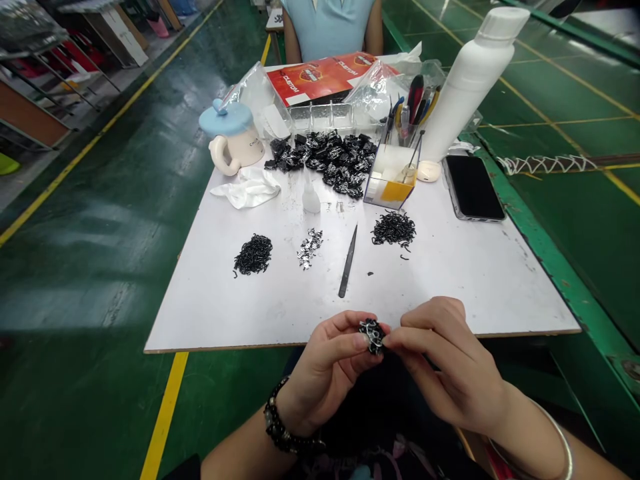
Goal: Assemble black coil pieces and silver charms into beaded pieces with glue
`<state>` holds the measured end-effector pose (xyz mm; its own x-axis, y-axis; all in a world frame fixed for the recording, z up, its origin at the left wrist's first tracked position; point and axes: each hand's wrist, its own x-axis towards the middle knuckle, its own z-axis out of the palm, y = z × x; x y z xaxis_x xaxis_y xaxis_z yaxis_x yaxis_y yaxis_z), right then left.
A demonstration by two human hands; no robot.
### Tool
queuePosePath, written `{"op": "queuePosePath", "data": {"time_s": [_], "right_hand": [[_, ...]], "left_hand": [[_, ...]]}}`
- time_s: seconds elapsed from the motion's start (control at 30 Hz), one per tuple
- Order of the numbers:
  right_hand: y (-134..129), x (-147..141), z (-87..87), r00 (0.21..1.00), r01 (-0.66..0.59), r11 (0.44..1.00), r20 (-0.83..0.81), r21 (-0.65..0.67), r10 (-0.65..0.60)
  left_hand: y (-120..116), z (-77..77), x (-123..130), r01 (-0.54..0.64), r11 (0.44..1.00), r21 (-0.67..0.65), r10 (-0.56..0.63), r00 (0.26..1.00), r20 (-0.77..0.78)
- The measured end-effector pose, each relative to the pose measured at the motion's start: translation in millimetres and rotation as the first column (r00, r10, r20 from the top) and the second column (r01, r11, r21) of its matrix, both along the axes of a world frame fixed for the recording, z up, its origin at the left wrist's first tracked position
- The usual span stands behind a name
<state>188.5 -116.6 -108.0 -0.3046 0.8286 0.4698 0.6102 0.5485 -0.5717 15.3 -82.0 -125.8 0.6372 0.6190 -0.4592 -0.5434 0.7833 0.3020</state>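
Between the fingertips of my left hand (335, 360) is a small black and silver part (372, 335), held just off the table's near edge. The thumb and fingertips of my right hand (440, 360) are pinched together at the part's right side; whether they hold a tiny piece is hidden. Beyond my hands, black tweezers (348, 261) lie on the table. Around them are a pile of small black curved pieces (253, 255), a scatter of small silver pieces (309, 249) and another pile of black curved pieces (393, 228).
A large heap of black and silver parts (330, 157) lies farther back on the white table (200, 300). Around it stand a lidded mug (237, 140), a small dropper bottle (311, 198), a tool holder (393, 177), a tall white bottle (467, 87) and a phone (473, 187). Opposite sits a person (333, 30).
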Motion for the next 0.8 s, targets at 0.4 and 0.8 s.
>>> {"op": "queuePosePath", "data": {"time_s": [0.4, 0.8], "right_hand": [[-2.7, -1.5, 0.3, 0.988, 0.1, 0.994, -0.114, -0.043, -0.105], [-1.9, 6.2, 7.3, 0.988, 0.061, 0.996, 0.135, 0.068, -0.07]], "left_hand": [[-0.5, 1.5, 1.2, -0.003, 0.999, 0.035, 0.002, 1.0, 0.026], [-2.1, 6.8, 3.5, -0.031, 0.997, 0.068, 0.035, 0.998, -0.059]]}}
